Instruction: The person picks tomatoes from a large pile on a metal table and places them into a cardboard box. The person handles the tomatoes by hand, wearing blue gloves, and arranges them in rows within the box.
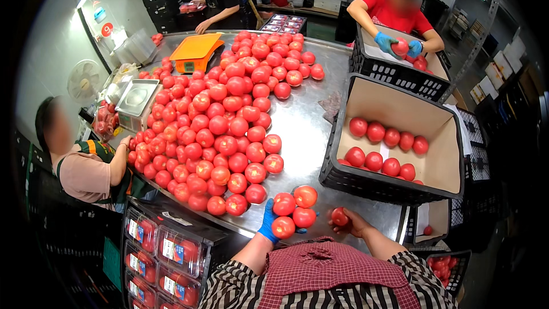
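Observation:
My left hand, in a blue glove, holds several red tomatoes bunched together over the front edge of the steel table. The glove is mostly hidden beneath the fruit. In my bare right hand is a single tomato, a little to the right of that bunch. A large heap of loose tomatoes spreads over the table to the left of my hands. To the right stands a black plastic crate with a paper liner; tomatoes sit inside in rows.
A second crate is farther back, where a co-worker's gloved hands hold a tomato. An orange scale and a silver scale stand beyond the heap. Packed tomato boxes are at lower left. Two more people stand around the table.

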`<state>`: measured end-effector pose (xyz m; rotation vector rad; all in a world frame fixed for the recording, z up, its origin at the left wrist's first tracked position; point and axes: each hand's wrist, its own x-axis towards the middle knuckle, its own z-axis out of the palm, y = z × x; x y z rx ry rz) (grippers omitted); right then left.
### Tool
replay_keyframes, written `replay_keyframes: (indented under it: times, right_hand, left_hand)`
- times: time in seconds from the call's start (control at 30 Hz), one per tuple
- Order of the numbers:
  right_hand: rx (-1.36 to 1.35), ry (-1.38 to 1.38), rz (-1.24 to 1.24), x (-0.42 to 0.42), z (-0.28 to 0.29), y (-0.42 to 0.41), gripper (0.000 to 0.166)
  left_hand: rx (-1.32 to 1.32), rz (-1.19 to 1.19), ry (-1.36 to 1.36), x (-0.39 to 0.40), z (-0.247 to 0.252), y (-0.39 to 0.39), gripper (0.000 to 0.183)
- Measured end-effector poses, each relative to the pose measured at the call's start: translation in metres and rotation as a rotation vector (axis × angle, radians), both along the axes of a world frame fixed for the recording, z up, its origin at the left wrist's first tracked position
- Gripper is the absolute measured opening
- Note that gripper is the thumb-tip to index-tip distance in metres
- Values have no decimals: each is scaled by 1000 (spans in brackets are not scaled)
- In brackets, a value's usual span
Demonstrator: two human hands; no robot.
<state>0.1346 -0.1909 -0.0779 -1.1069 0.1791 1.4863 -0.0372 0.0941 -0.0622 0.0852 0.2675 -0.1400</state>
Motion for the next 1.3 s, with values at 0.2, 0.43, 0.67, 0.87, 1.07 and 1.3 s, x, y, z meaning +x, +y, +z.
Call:
replay_keyframes:
  times: [0.2, 0.43, 0.67, 0.87, 1.07, 1.3]
  right_hand:
    - [-24, -58, 26, 0, 4, 1, 60]
    - [-9, 7, 0, 1, 0, -1, 59]
    - [3, -6, 14, 2, -4, -1, 61]
    - [19, -8, 18, 2, -1, 0, 63]
    - [13, 20, 5, 3, -3, -4, 63]
    - [41, -68, 6, 3, 7, 7, 59]
  left_hand:
    - [98, -32, 69, 4, 16, -1, 91]
    - [84, -41, 54, 2, 5, -1, 91]
    - [68, -1, 94, -6, -21, -2, 92]
    - [72, -16, 21, -2, 7, -6, 93]
    - [403, -9, 104, 5, 80, -11, 95]
    - [179, -50, 41, -4, 21, -6, 98]
